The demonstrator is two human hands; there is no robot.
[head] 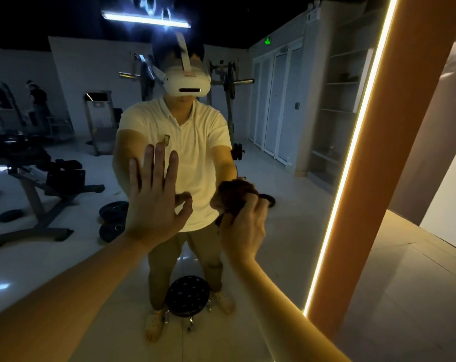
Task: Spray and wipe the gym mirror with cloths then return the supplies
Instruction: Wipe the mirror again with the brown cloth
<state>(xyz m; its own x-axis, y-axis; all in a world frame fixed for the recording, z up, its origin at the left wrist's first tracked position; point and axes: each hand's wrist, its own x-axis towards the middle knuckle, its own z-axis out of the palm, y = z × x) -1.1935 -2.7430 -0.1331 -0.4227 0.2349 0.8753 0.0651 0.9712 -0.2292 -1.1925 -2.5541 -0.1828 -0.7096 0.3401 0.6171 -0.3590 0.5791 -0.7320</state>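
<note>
Two hands up | your left hand (153, 202) lies flat on the mirror (287, 231) | your right hand (244, 228) grips the cloth (232, 197) | step: likely wiping | next: rub wider.

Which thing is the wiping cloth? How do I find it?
Look at the big mirror with the glowing edge. In front of it are two hands: the left hand lies flat and bare, while the right hand grips the cloth. It is the dark, fuzzy, bunched lump.
</note>
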